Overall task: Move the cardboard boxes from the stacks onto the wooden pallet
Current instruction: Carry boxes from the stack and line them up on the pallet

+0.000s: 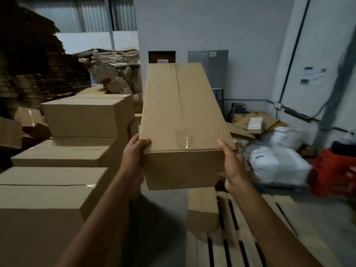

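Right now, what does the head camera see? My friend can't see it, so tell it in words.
Two bare hands, left hand and right hand, hold a long cardboard box in the air above a wooden pallet. Stacked boxes stand to the left.

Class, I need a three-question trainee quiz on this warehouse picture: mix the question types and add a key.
1. True or false: the carried box already rests on the wooden pallet.
2. Which hands grip the carried box? A) left hand only B) right hand only C) both
3. Fill in: the stacked boxes stand to the person's ____.

Key
1. False; it is held in the air.
2. C
3. left
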